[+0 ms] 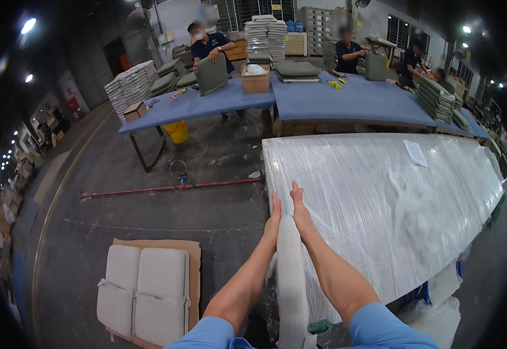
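Lengthwise straight ahead, pale cushion [291,267]

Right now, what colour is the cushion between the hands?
The cushion is off-white, best seen in the head view.

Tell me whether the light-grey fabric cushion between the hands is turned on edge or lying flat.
On edge: the light-grey fabric cushion shows its narrow side upward, left hand and right hand flanking its far end.
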Tool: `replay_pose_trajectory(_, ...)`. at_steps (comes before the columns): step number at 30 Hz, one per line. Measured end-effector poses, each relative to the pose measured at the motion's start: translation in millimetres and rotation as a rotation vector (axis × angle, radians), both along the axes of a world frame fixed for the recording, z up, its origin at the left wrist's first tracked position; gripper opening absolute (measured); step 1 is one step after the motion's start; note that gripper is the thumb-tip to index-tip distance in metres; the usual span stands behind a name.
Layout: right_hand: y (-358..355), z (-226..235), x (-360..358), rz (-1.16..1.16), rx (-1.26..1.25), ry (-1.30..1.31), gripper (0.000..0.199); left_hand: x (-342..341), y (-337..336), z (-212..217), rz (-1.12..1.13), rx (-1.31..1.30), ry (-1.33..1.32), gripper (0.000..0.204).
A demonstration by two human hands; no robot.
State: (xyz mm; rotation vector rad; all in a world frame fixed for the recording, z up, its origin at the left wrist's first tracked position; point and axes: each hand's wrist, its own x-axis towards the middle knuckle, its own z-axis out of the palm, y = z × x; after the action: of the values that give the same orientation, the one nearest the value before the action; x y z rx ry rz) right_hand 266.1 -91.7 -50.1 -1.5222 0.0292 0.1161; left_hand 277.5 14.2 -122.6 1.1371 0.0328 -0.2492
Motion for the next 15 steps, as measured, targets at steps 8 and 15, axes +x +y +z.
replay_pose_trajectory(8,-11,-48,2,-0.077,0.058,-0.109,0.089,15,-5,30,-0.154,0.102,-0.094,0.096)
replay_pose_trajectory(15,-14,-67,-7,-0.113,-0.045,-0.131,0.088,14,-11,68,-0.157,0.412,-0.2,0.09)
